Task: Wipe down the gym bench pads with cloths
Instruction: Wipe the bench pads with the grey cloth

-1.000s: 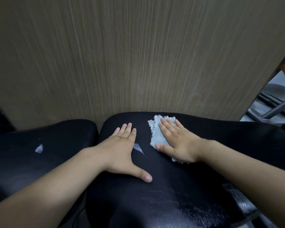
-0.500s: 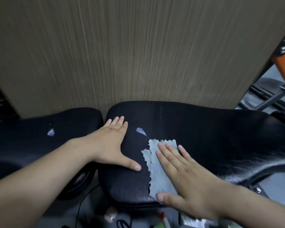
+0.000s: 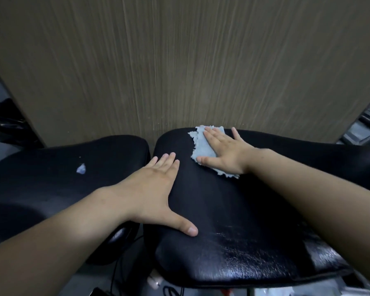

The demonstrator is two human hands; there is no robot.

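Note:
Two black bench pads lie side by side below a wood-grain wall. On the right pad [image 3: 233, 227] my right hand [image 3: 224, 152] presses a pale blue cloth [image 3: 203, 146] flat with straight fingers, near the pad's far edge by the wall. My left hand [image 3: 154, 189] rests flat on the same pad's left side, fingers straight, thumb spread toward me. The left pad [image 3: 51, 174] has a small pale tear [image 3: 81, 168] in its cover.
The wood-grain wall [image 3: 179, 60] rises directly behind both pads. A narrow gap [image 3: 152, 150] separates them. Cables and small objects [image 3: 156, 283] lie on the floor below the near edge. A metal frame [image 3: 365, 133] shows at far right, a dark object [image 3: 6, 124] at far left.
My right hand has slid the cloth from the pad's near edge away to the far edge by the wall. The left hand stays flat on the pad's left side.

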